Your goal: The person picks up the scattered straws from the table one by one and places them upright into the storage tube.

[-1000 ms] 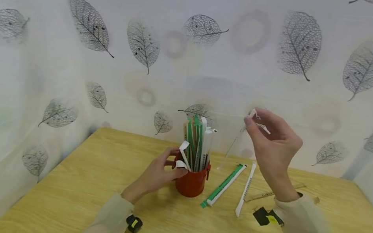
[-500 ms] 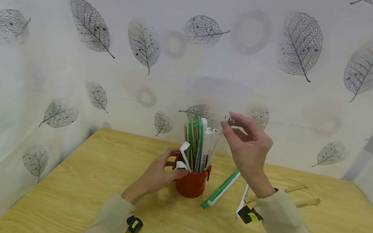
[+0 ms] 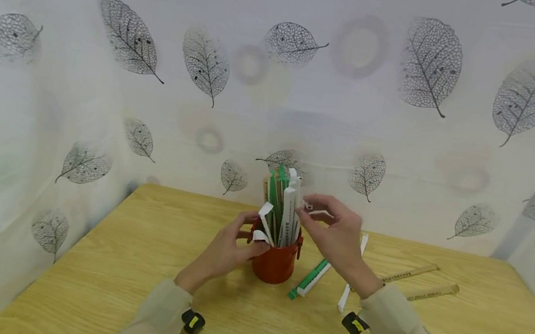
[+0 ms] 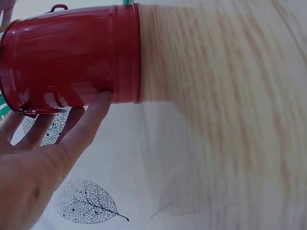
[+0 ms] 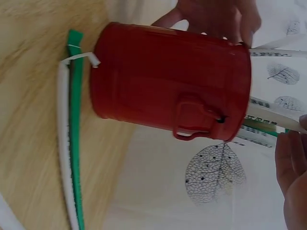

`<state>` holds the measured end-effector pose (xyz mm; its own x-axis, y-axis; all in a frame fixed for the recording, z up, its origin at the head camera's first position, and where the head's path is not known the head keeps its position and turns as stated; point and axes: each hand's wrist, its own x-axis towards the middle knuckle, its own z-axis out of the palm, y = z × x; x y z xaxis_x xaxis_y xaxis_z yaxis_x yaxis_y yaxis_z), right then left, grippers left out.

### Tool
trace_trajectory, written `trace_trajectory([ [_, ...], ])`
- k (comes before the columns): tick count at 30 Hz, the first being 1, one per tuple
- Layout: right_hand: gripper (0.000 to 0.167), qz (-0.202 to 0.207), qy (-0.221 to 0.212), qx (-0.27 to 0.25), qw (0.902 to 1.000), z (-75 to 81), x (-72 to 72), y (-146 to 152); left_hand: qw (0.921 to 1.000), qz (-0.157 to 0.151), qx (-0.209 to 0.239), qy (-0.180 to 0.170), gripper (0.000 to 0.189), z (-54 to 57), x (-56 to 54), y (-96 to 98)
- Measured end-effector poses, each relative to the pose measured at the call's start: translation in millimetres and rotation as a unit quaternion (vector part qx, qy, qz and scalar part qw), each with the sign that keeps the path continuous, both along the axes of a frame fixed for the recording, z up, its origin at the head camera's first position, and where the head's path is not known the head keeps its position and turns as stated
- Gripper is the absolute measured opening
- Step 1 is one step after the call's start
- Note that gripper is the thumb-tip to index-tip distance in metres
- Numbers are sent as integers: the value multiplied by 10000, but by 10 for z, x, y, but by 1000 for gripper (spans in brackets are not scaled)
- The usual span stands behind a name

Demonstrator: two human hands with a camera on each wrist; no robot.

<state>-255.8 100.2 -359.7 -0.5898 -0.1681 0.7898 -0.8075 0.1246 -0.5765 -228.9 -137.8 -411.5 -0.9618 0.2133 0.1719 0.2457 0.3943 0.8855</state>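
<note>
A small red bucket (image 3: 273, 265) stands upright on the table, packed with paper-wrapped straws (image 3: 275, 202) in green, white and tan. My left hand (image 3: 228, 244) holds the bucket's left side, thumb near the rim; in the left wrist view its fingertips touch the red wall. At the bucket's right, my right hand (image 3: 335, 236) pinches the upper end of a thin wrapped straw (image 5: 273, 115), whose lower part goes in over the rim. Two white wrapper ends (image 3: 265, 210) stick out beside my left fingers. The bucket's wire-like side handle (image 5: 192, 136) hangs on the near side in the right wrist view.
Right of the bucket a green straw (image 3: 311, 276) lies against a white one. Another white straw (image 3: 343, 299) and two tan ones, the nearer tan straw (image 3: 434, 293) included, lie farther right, partly behind my right arm. A leaf-printed curtain (image 3: 306, 110) hangs behind the table.
My right hand has come left and down from high on the right, bringing the thin clear-wrapped straw into the bucket. My left hand has stayed on the bucket.
</note>
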Motion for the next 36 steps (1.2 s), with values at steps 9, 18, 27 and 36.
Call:
trace_trajectory([
  [9, 30, 134, 6, 183, 9997, -71, -33, 73, 9999, -14, -96, 96, 61, 3, -16, -5],
  [18, 36, -192, 284, 349, 9988, -64, -66, 386, 9999, -52, -73, 90, 60, -3, -14, -5],
  [27, 26, -775, 111, 2675, 9604, -174, -69, 1003, 10000, -56, -32, 65, 60, -7, -6, -3],
  [36, 21, -350, -819, 5041, 8591, -350, -10, 1477, 9999, -49, -65, 69, 60, -7, -12, -12],
])
